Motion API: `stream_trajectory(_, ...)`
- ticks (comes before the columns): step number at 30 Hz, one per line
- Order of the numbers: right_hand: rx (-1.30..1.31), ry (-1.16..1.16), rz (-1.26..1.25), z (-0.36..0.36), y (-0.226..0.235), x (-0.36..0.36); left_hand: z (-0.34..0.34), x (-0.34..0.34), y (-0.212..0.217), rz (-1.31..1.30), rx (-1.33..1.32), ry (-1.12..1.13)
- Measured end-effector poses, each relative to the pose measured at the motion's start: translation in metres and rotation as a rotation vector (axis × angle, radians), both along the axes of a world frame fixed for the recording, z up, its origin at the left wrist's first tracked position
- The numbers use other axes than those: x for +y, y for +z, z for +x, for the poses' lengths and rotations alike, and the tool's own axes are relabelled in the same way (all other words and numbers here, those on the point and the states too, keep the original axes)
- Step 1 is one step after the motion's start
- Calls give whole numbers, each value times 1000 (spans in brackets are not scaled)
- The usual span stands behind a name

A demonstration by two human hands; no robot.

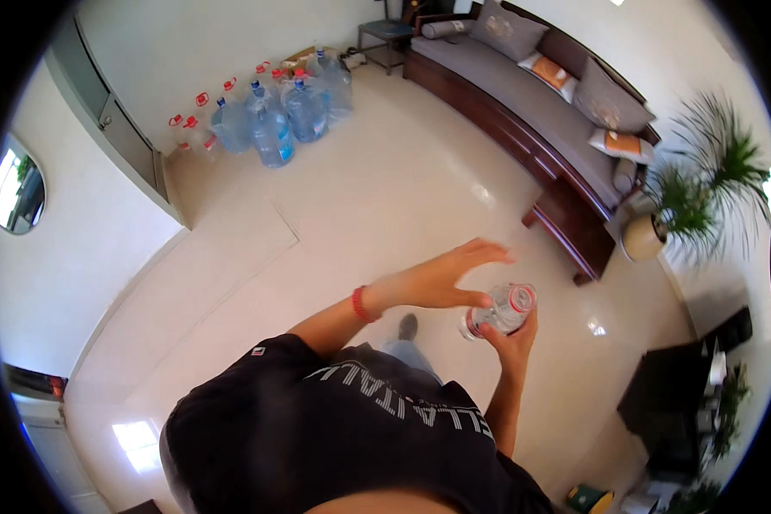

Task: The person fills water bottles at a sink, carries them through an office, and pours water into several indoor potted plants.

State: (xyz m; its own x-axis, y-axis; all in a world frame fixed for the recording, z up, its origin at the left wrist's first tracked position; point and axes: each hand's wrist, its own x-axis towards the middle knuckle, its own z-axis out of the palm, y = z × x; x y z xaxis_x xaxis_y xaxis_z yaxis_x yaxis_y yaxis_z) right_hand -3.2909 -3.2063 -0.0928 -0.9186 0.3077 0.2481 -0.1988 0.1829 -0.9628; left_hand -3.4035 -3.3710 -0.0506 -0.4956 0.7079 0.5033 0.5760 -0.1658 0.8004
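A clear plastic bottle (507, 313) with a red ring round its neck is tilted in front of my body, its mouth toward the upper right. No cap shows on the mouth. My right hand (514, 341) is closed round the bottle from below. Just above and to the left, my left hand (450, 278) hovers with thumb and fingers spread apart, its thumb close to the bottle's side. It holds nothing, and its fingertips are a little blurred. A red band circles my left wrist. Whether the left thumb touches the bottle I cannot tell.
Several large blue water jugs (272, 137) and clear red-capped bottles (201, 137) stand by the far wall. A wooden sofa (522, 94) with cushions, a low wooden bench (574, 227) and a potted plant (644, 237) are at right. A black desk (668, 394) stands lower right.
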Motion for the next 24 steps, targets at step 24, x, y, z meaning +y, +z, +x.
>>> stream_trajectory(24, 76, 52, -134, -917, 26, 90, -882, -54, 106, 347, 276, 537)
